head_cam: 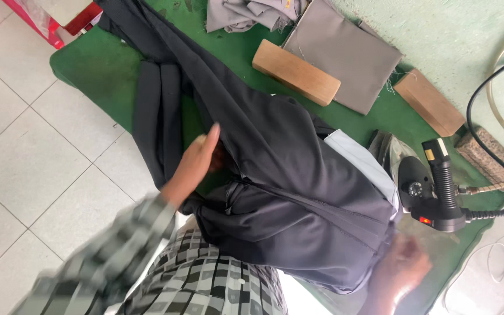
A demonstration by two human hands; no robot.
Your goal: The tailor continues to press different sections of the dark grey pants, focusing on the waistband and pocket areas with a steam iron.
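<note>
A black garment [275, 175], apparently trousers, lies crumpled across a green padded ironing table [100, 70]. My left hand [200, 156] reaches in from the lower left in a checked sleeve. Its fingers are tucked under a fold near the garment's middle, with the thumb lying on top of the cloth. My right hand [402, 269] is blurred at the lower right, against the garment's near edge; its grip is not clear. A black steam iron [432, 189] stands just right of the garment, above my right hand.
Two wooden blocks [296, 72] [430, 102] and a folded grey cloth [345, 55] lie at the table's far side. More grey fabric [246, 13] is bunched beyond them. A stone block [490, 150] and the iron's hose and cable [497, 192] are at the right. White tiled floor [24, 151] lies left.
</note>
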